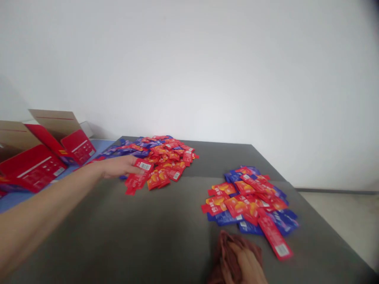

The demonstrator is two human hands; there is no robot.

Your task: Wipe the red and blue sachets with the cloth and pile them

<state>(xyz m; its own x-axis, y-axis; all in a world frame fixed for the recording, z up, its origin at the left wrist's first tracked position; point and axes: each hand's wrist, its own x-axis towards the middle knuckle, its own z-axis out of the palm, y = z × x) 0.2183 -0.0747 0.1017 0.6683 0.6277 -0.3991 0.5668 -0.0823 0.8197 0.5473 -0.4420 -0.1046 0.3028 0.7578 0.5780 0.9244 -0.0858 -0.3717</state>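
My left hand (120,166) reaches out over the table's left side, its fingers closed at the edge of some red sachets (136,179) with a barcode on one. The fingertips are partly hidden there. Just beyond lies a large heap of red and blue sachets (168,157), several showing orange fruit pictures. Low in the view, my right hand (248,262) is closed on a crumpled brown cloth (217,262) against the tabletop. In front of that cloth is a second, smaller pile of red and blue sachets (245,197); one long red sachet (274,234) sticks out toward me.
Dark grey table (166,232) carries both piles. On the left, open red cardboard boxes (32,167) with raised flaps stand on a blue surface (102,146). A white wall (207,79) rises behind the table. Pale floor (340,213) shows beyond its right edge.
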